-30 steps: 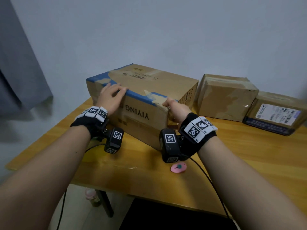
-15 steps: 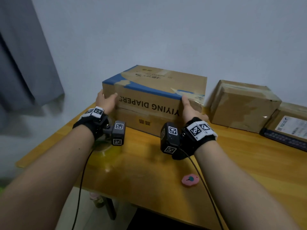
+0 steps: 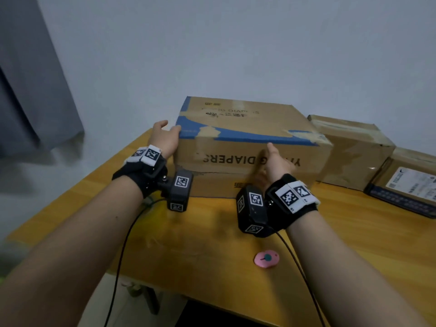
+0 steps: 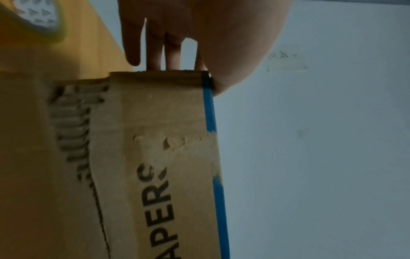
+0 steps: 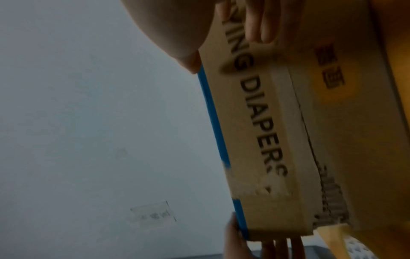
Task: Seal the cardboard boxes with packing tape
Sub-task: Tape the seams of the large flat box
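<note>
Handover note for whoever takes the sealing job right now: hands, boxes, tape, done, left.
Left hand: grips the left end of the diaper box, fingers behind it, thumb at the top corner.
Right hand: fingers flat on the box's front face, holding nothing.
Diaper box stands on the table; its front flap seam shows no fresh tape.
Two smaller boxes sit to the right, old tape on them.
Tape roll lies left of the box, seen only from the left wrist.
Pink cutter at the near edge.
Left: tape the seam.
</note>
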